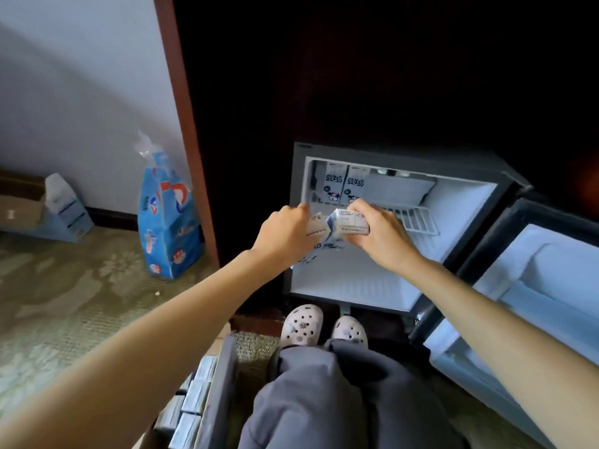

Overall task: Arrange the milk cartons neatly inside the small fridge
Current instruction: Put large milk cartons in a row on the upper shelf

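While the small fridge [392, 158] sits open at floor level in a dark wooden cabinet [186, 131], two cartons are held right at its mouth in the head view (the only view on offer). The left milk carton [315, 227] is gripped by the left hand [283, 236], with the fingers curled over its top edge. The right milk carton [352, 223] is gripped by the right hand [381, 236], with the fingers wrapped over the far side and the thumb tucked under the near side. Both cartons are tilted, and their top corners are touching in the middle. More cow print can be seen just below the hands, but which carton it belongs to can't be told.

Further in, two shelved milk cartons [344, 187] are stood upright side by side at the back left of the white wire shelf [418, 219]. The fridge door [538, 286] is swung wide open to the right.

Down at the bottom left, a grey box [224, 380] is parked beside the person's knee, and boxed milk cartons [199, 392] are packed inside it in rows. Grey trousers [327, 403] and pale clogs [302, 325] are seen in front of the fridge. A blue plastic pack [168, 222] is propped upright on the patterned carpet [64, 286] against the cabinet's side, and a cardboard box [19, 209] is left by the wall at far left.
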Demonstrator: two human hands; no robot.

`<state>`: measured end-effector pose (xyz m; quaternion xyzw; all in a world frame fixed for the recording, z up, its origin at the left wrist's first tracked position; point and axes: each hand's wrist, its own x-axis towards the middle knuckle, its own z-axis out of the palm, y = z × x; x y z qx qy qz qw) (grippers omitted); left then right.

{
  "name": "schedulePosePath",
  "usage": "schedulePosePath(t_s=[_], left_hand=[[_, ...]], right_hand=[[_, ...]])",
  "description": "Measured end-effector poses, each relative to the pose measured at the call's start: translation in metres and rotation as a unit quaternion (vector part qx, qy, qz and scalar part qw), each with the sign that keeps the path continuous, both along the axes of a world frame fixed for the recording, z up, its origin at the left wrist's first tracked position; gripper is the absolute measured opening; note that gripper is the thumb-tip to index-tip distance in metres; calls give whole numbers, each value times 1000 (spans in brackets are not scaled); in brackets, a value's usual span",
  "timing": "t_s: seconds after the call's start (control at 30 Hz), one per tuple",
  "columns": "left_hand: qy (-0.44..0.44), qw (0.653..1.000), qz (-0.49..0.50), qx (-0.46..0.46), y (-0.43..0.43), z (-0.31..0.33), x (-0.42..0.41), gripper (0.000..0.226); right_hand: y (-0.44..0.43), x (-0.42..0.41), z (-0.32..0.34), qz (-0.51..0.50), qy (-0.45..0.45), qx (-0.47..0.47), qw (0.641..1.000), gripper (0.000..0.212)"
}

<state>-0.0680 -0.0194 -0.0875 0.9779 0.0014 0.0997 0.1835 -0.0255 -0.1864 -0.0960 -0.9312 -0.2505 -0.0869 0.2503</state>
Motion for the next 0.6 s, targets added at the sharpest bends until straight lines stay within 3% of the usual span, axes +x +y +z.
schedulePosePath(t_s=[0.23, 0.4, 0.6], left_hand=[[6, 999, -46, -9, -33, -16, 73, 45], [20, 998, -56, -8, -39, -35, 105, 44], [48, 997, -64, -14, -45, -52, 129, 38]], right_hand=[[-34, 63, -28, -134, -35, 56, 989, 27], [-45, 102, -39, -174, -81, 15, 981, 35], [-50, 142, -51, -198, -52, 37, 978, 40]])
